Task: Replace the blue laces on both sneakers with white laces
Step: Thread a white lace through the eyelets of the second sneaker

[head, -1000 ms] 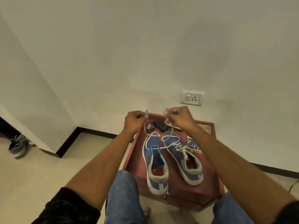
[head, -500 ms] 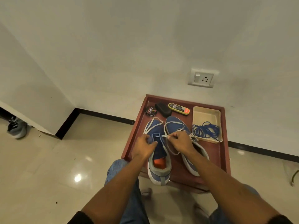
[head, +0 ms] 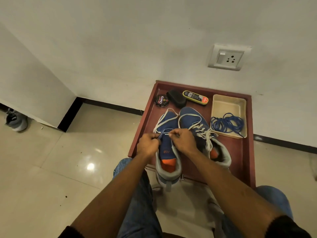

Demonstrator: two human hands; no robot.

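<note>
Putting a white lace into the left sneaker

Left hand (head: 148, 146) and right hand (head: 183, 141) each pinch the white lace (head: 165, 117) over the left sneaker (head: 167, 148) on the desk (head: 247, 152). Maybe it's at the lowest holes; pull both ends even.

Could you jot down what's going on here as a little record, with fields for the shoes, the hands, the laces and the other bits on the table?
surface: red-brown table against a white wall
left sneaker: blue, white lace only partly threaded
right sneaker: blue, already laced in white
left hand: pinches a lace at the left sneaker's eyelets
right hand: pinches the white lace tip
blue laces: coiled in the beige tray
other items: polish tin, black brush, yellow-edged applicator
</note>
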